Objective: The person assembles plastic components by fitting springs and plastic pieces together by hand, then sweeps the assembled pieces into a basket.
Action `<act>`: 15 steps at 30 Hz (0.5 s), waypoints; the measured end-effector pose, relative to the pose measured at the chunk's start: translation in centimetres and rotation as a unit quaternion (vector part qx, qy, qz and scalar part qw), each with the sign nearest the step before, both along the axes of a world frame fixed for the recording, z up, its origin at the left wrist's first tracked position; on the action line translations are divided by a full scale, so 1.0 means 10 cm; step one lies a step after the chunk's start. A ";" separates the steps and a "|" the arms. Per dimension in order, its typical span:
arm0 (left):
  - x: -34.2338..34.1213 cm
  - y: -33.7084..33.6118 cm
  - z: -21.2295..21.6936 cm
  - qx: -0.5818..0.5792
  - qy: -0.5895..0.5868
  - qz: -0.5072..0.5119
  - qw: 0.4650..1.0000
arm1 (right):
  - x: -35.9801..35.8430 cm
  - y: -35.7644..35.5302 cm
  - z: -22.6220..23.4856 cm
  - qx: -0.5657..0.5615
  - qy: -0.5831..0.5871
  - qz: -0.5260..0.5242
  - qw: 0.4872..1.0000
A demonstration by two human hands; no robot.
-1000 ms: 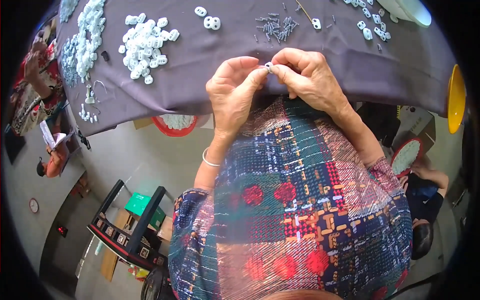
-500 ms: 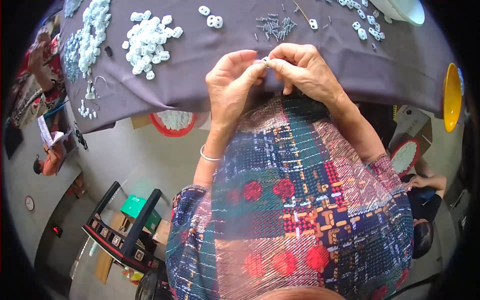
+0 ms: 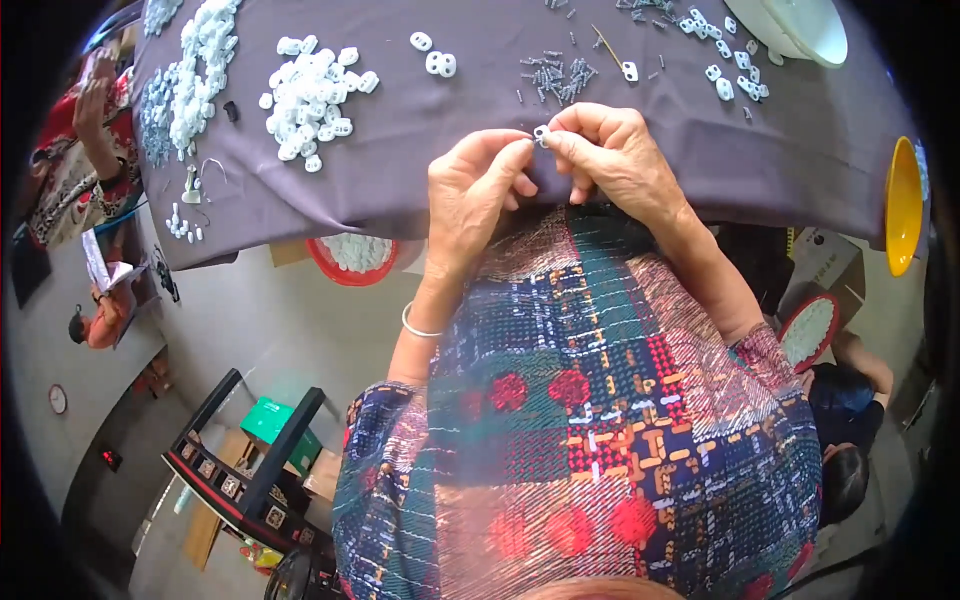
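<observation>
In front of me, just above the near part of the cloth-covered table, my right hand pinches a small white two-hole cord lock between thumb and forefinger. My left hand comes in from the other side, its thumb and forefinger closed right beside the piece. Whatever sits between those left fingertips is too small to make out. Beyond the hands lies a heap of small metal springs. A thin brown stick has another white cord lock at its near end.
A large pile of white cord locks lies left, more pieces farther left. Far right are a white bowl and loose cord locks; a yellow bowl stands by the right edge. Below the table edge is a red-rimmed basin. Other people sit nearby.
The view has shifted slightly, so the table things appear lower and mostly farther right. The cord lock at my fingertips shows more plainly, and my left fingers have shifted slightly against it.
</observation>
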State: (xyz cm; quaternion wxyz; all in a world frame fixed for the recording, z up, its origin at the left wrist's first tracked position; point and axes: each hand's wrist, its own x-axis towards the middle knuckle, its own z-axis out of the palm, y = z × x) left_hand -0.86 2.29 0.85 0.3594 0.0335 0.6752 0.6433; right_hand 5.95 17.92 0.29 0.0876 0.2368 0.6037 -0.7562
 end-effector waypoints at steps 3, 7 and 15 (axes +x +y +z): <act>-0.03 0.02 0.00 -0.016 -0.011 -0.025 1.000 | 0.00 0.01 -0.01 -0.003 0.006 0.001 1.000; -0.05 0.06 0.01 -0.031 -0.005 -0.037 0.999 | -0.01 0.01 0.01 0.004 -0.006 -0.004 1.000; 0.03 0.08 -0.06 -0.010 0.022 -0.006 1.000 | -0.03 0.00 0.05 0.007 -0.021 0.010 1.000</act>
